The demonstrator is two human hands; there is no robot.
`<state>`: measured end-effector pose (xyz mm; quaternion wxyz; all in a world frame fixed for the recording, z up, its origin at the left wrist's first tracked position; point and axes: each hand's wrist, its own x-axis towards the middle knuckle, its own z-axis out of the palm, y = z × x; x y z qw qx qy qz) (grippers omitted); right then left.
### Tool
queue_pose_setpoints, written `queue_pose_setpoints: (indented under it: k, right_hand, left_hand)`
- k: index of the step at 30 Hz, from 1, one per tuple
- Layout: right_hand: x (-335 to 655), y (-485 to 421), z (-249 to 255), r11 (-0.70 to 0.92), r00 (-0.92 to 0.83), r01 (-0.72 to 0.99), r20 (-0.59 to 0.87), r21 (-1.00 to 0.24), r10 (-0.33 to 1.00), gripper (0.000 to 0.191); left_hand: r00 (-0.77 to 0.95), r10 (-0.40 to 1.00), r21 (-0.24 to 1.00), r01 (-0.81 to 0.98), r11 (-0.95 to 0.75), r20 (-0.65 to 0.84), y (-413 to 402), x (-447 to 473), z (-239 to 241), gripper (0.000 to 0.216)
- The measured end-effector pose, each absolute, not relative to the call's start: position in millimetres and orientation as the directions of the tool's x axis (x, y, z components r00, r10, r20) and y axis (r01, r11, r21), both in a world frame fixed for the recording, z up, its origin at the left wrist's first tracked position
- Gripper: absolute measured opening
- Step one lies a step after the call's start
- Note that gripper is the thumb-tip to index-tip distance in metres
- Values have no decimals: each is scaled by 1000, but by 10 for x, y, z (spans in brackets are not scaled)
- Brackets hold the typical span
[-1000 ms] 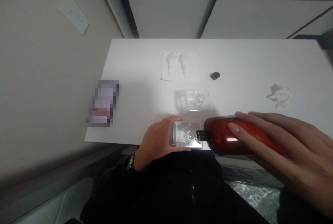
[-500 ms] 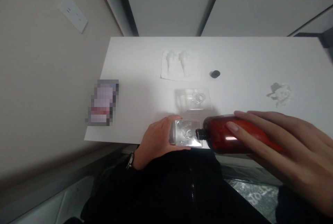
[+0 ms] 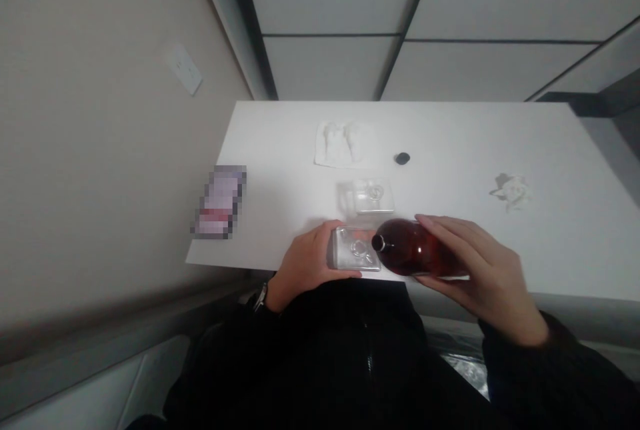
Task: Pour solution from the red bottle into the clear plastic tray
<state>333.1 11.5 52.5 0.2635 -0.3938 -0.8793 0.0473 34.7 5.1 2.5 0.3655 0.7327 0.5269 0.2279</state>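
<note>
My left hand [image 3: 311, 255] is wrapped round a clear square container [image 3: 350, 258] with a round opening in its top, at the table's front edge. In my right hand [image 3: 480, 270] is a dark red-brown bottle [image 3: 407, 248], tilted, with its uncapped mouth just right of and above the container's opening. Whether any liquid flows cannot be made out. A second clear container [image 3: 383, 200] of like shape stands just behind. Farther back lies a small black cap [image 3: 403, 159].
Two whitish translucent pieces [image 3: 351, 143] lie on a white tissue [image 3: 323, 158] at the back of the white table [image 3: 280, 150]. Crumpled tissue [image 3: 514, 192] is on the right, a blurred-out phone-like object [image 3: 219, 203] on the left. A wall [image 3: 125, 150] borders the left side.
My right hand has drawn back and tipped the bottle more upright, its mouth rising from the container's opening. My left hand still holds the container. The whole view has shifted slightly.
</note>
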Motion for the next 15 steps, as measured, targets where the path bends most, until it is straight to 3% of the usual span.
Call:
queue_pose_setpoints:
  k: [4, 8, 15]
  right_hand:
    - [3360, 28, 211, 524, -277, 631, 464, -572, 841, 68]
    - [3458, 1, -67, 327, 22, 486, 385, -810, 923, 74]
    - [3624, 134, -278, 201, 164, 277, 252, -940, 954, 74]
  left_hand:
    - [318, 946, 776, 611, -157, -59, 54, 336, 54, 85]
    - [272, 960, 843, 530, -91, -67, 56, 319, 86, 78]
    - [252, 967, 906, 416, -82, -29, 141, 175, 93, 66]
